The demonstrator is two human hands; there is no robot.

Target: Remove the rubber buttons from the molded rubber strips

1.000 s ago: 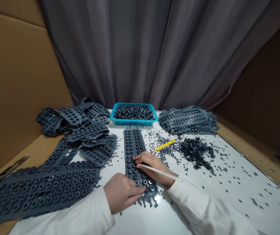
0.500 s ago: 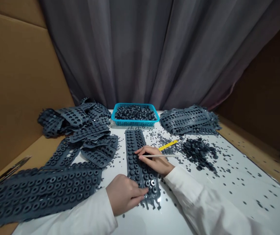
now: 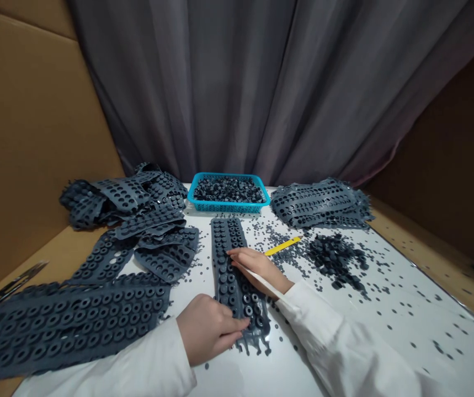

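Observation:
A dark grey moulded rubber sheet, with rows of round raised rings, lies lengthwise in front of me. My left hand is closed at its near left edge, with the index fingertip pressed onto a ring and the thumb low beside the edge. Over the sheet's middle, my right hand pinches a thin pale stick, which slants back across the hand to the sleeve. The stick's tip is hard to make out among the fingers. Just past the right hand lies a yellow cutter-like strip.
A blue basket full of small dark rubber pieces stands at the back. More sheets lie on the left, and a stack of punched sheets at back right. A dark heap of pieces and scattered bits cover the right side.
The stick has swung from nearly level to slanting down toward my right wrist as the right hand turned. My left hand stays at the same place on the sheet.

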